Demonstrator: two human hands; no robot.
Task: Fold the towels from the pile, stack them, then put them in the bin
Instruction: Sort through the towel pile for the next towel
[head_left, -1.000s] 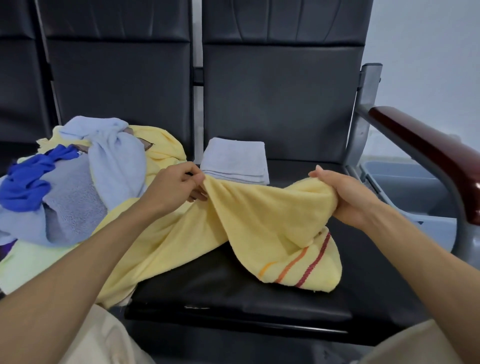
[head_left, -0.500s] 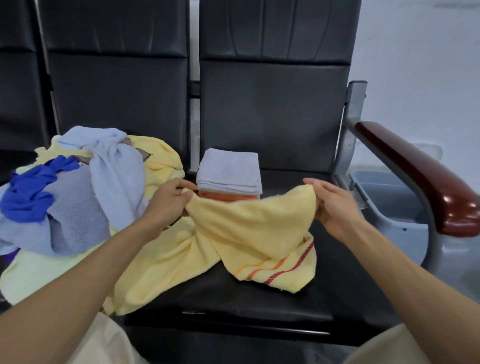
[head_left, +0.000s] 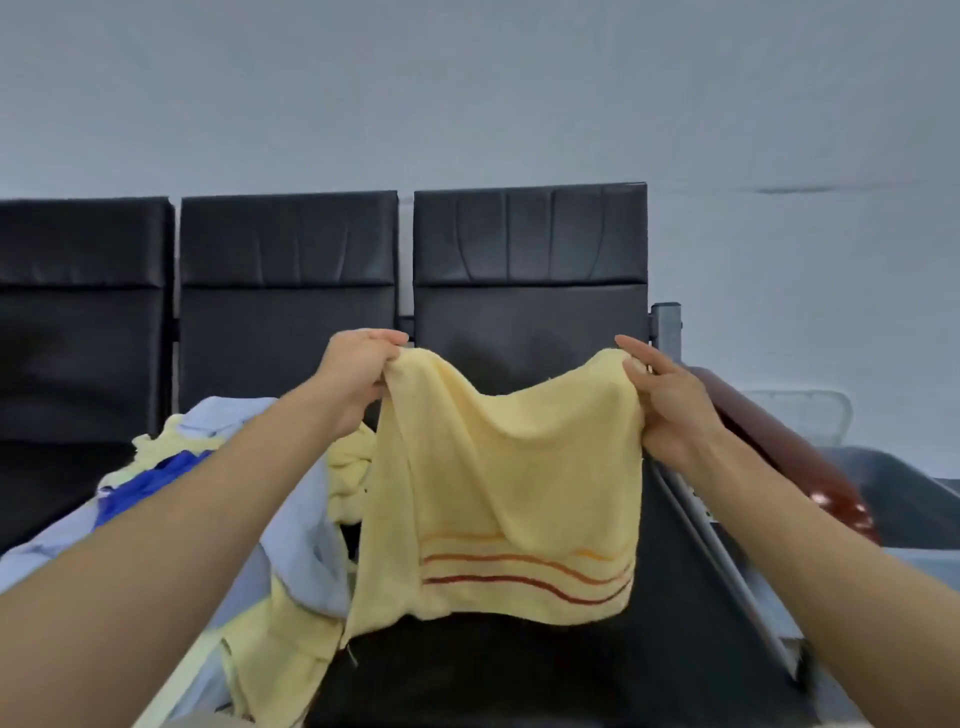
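Observation:
A yellow towel (head_left: 509, 483) with orange and red stripes near its lower edge hangs in the air above the black seat (head_left: 519, 670). My left hand (head_left: 358, 374) grips its top left corner, and my right hand (head_left: 660, 400) pinches the top right corner. The towel's left side trails down toward the pile of towels (head_left: 218, 483), a heap of light blue, dark blue and yellow cloth on the left seat. The folded stack is hidden behind the raised towel. The grey bin (head_left: 893, 488) sits on the floor at the right.
A row of black padded chair backs (head_left: 530, 270) stands against a pale wall. A glossy brown armrest (head_left: 789, 457) on a metal frame separates the seat from the bin.
Both hands have lifted the yellow towel up off the seat and spread it wide. The view has tilted upward, and the folded stack is now covered by the towel.

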